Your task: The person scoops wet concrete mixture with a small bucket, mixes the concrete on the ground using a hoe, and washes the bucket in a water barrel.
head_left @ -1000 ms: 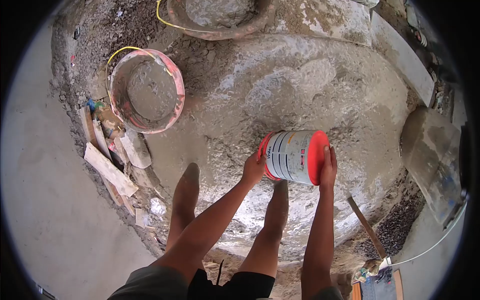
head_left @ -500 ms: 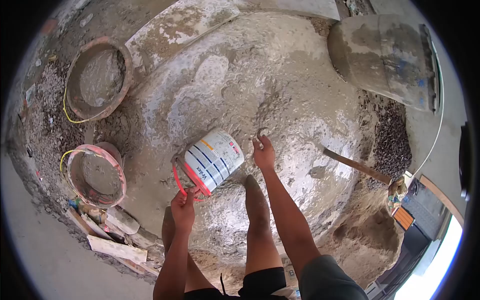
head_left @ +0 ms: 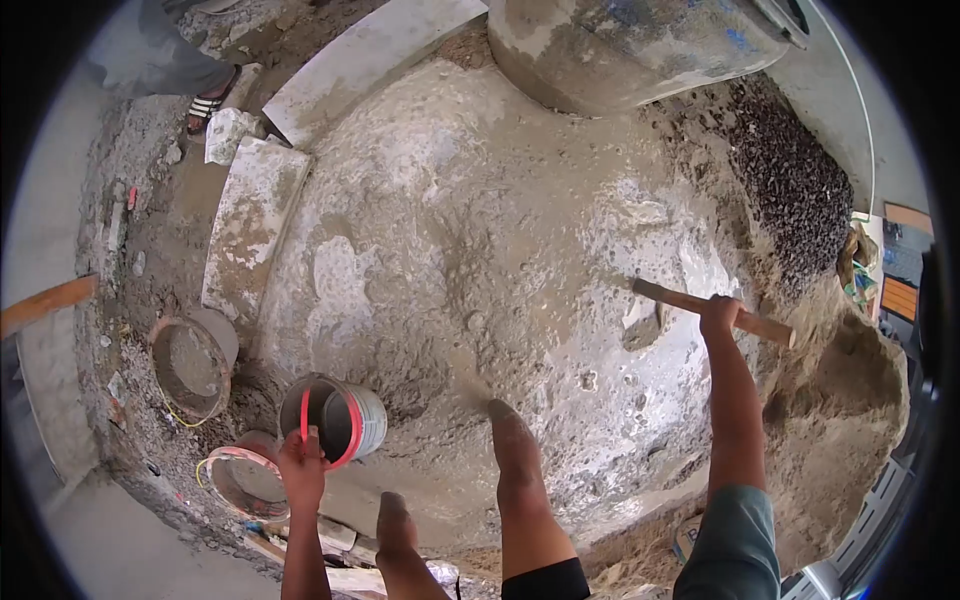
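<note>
My left hand (head_left: 302, 472) is closed on the red carrying handle of a white bucket (head_left: 372, 418). The bucket has a red rim and tilts so that its dark, wet inside faces left and up. My right hand (head_left: 721, 316) is wrapped around a wooden tool handle (head_left: 672, 297), whose far end goes down into wet grey mortar (head_left: 480, 250). The tool's head is hidden in the mortar, so its kind does not show. My bare legs stand in the wet mix.
Two mortar-coated buckets, one (head_left: 225, 350) behind the other (head_left: 225, 455), stand at the left. A large mixer drum (head_left: 590, 50) lies at the top. Dark gravel (head_left: 790, 190) and sand (head_left: 850, 430) are at the right. Another person's sandalled foot (head_left: 208, 108) shows at upper left.
The bucket has moved left and down, its opening now turned toward the left. My right hand has moved from the middle to the right and taken hold of the wooden handle. The view has shifted.
</note>
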`<state>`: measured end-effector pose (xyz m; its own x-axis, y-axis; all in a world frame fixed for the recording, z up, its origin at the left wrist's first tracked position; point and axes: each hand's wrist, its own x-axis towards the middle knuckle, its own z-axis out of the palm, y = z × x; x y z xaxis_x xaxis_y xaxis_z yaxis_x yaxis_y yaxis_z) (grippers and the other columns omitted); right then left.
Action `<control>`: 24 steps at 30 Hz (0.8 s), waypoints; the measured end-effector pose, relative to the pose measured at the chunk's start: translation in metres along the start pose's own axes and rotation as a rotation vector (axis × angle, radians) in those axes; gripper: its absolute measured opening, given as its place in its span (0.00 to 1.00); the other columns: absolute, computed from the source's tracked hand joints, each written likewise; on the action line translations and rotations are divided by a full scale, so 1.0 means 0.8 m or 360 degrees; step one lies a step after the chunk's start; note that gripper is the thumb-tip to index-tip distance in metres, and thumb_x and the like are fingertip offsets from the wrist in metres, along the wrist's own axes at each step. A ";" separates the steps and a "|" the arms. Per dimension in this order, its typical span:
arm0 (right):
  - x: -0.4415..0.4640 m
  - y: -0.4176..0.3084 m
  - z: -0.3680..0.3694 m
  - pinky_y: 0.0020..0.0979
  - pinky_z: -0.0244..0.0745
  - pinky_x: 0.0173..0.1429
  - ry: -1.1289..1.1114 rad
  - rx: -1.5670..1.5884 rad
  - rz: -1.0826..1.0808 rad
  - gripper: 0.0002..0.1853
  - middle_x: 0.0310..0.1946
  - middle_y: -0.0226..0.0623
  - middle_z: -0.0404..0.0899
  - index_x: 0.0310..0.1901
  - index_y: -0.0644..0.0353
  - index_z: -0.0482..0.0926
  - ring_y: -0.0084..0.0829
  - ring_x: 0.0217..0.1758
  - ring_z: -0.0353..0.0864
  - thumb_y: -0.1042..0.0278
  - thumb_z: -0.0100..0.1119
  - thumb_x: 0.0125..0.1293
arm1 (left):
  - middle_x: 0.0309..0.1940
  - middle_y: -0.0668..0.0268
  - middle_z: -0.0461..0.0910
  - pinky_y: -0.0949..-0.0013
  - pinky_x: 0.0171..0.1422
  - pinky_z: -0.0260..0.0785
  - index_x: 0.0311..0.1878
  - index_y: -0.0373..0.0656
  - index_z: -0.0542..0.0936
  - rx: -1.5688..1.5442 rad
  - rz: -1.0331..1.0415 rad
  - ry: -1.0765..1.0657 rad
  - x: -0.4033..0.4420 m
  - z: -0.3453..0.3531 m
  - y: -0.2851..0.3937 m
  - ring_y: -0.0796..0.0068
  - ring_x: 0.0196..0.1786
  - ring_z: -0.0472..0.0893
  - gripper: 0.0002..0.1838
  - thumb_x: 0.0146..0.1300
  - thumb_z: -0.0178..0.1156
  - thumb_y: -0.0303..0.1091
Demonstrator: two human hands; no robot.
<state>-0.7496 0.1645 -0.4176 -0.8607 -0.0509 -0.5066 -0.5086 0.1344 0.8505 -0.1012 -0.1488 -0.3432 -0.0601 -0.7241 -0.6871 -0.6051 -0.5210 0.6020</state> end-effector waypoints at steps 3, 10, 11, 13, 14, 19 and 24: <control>0.014 -0.019 0.178 0.43 0.81 0.41 -0.1240 0.0943 -0.0595 0.21 0.41 0.34 0.85 0.46 0.59 0.82 0.34 0.39 0.86 0.56 0.73 0.54 | 0.21 0.74 0.70 0.80 0.25 0.64 0.39 0.40 0.78 -0.0068 0.0115 0.0030 0.035 0.035 0.070 0.88 0.22 0.69 0.11 0.71 0.56 0.38; -0.154 -0.099 0.213 0.33 0.69 0.15 -0.1276 0.2781 0.0173 0.15 0.20 0.34 0.73 0.33 0.63 0.73 0.28 0.13 0.69 0.62 0.68 0.60 | 0.23 0.73 0.72 0.77 0.29 0.70 0.42 0.38 0.80 -0.0346 0.0429 0.0000 0.160 0.174 0.205 0.85 0.23 0.72 0.11 0.71 0.56 0.38; -0.157 -0.112 0.218 0.33 0.68 0.14 -0.1239 0.2801 0.0164 0.14 0.17 0.32 0.72 0.31 0.62 0.73 0.27 0.12 0.69 0.62 0.67 0.60 | 0.24 0.72 0.72 0.77 0.29 0.70 0.42 0.39 0.79 -0.0372 0.0441 0.0002 0.183 0.189 0.224 0.84 0.23 0.73 0.11 0.71 0.56 0.38; -0.155 -0.122 0.211 0.33 0.67 0.12 -0.1237 0.2771 0.0100 0.14 0.16 0.32 0.70 0.31 0.62 0.71 0.28 0.11 0.68 0.63 0.67 0.60 | 0.25 0.72 0.72 0.75 0.31 0.72 0.41 0.39 0.79 -0.0449 0.0467 -0.0006 0.233 0.210 0.271 0.82 0.24 0.74 0.11 0.72 0.56 0.38; -0.152 -0.119 0.205 0.34 0.66 0.12 -0.1224 0.2753 0.0070 0.15 0.16 0.32 0.70 0.31 0.62 0.71 0.28 0.10 0.68 0.63 0.67 0.60 | 0.25 0.71 0.73 0.75 0.31 0.73 0.40 0.39 0.78 -0.0504 0.0478 -0.0008 0.256 0.218 0.298 0.81 0.25 0.75 0.11 0.72 0.56 0.38; -0.141 -0.121 0.194 0.34 0.67 0.11 -0.1175 0.2679 0.0025 0.15 0.16 0.33 0.69 0.33 0.63 0.70 0.29 0.11 0.70 0.65 0.68 0.58 | 0.29 0.69 0.75 0.69 0.37 0.79 0.44 0.40 0.77 -0.0462 0.0681 -0.0029 0.360 0.244 0.431 0.77 0.31 0.79 0.09 0.71 0.56 0.36; -0.140 -0.145 0.213 0.35 0.69 0.11 -0.1043 0.2612 -0.0002 0.16 0.16 0.35 0.70 0.36 0.65 0.69 0.32 0.11 0.72 0.66 0.68 0.58 | 0.33 0.66 0.78 0.69 0.34 0.76 0.41 0.39 0.76 -0.0380 0.0899 0.0161 0.434 0.249 0.520 0.74 0.35 0.82 0.08 0.70 0.56 0.35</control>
<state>-0.5899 0.3231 -0.4831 -0.5003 0.2612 -0.8256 0.3920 0.9184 0.0530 -0.5320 -0.5268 -0.4125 -0.2366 -0.9506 -0.2008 -0.3068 -0.1230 0.9438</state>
